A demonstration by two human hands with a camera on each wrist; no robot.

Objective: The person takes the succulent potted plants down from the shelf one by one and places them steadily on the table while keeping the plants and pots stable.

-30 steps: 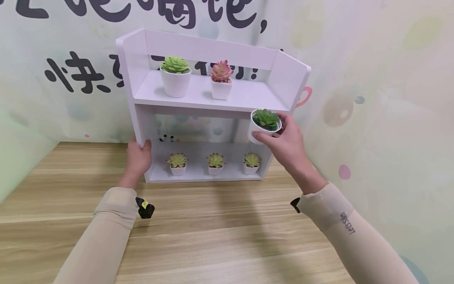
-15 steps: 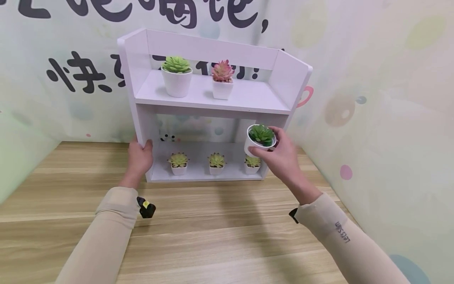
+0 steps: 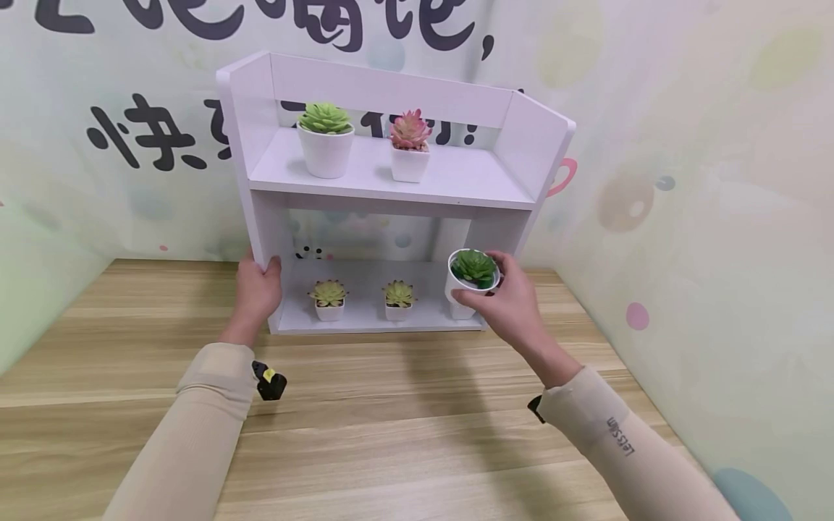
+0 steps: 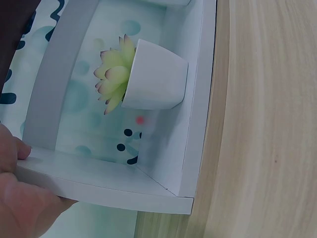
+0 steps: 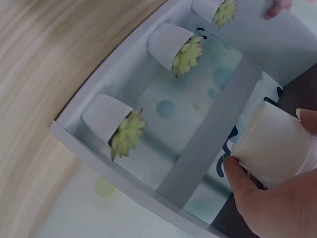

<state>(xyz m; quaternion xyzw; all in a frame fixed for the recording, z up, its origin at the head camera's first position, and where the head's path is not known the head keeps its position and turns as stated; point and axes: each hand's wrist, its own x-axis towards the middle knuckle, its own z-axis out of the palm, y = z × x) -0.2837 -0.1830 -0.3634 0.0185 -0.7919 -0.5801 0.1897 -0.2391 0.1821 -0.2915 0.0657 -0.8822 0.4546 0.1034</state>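
Note:
My left hand (image 3: 258, 291) grips the left side panel of a white two-tier shelf (image 3: 391, 192), thumb on the inner side in the left wrist view. In my right hand (image 3: 511, 300) is a white round pot with a dark green succulent (image 3: 474, 268), held by its side between thumb and fingers. It overlaps the lower tier's right end in the head view, hiding most of the small potted succulent (image 5: 111, 121) there. Two more small yellow-green succulents, a left one (image 3: 329, 299) and a middle one (image 3: 398, 299), stand on the lower tier.
On the upper tier stand a light green succulent in a round white pot (image 3: 326, 141) and a pink succulent in a square white pot (image 3: 410, 146). The shelf rests on a wooden table (image 3: 365, 434), close to a printed back wall (image 3: 163, 210). Another wall (image 3: 704, 239) rises at right.
My right hand has lowered the dark green succulent from near the upper board's front edge to in front of the lower tier's right end. My left hand keeps its grip on the panel.

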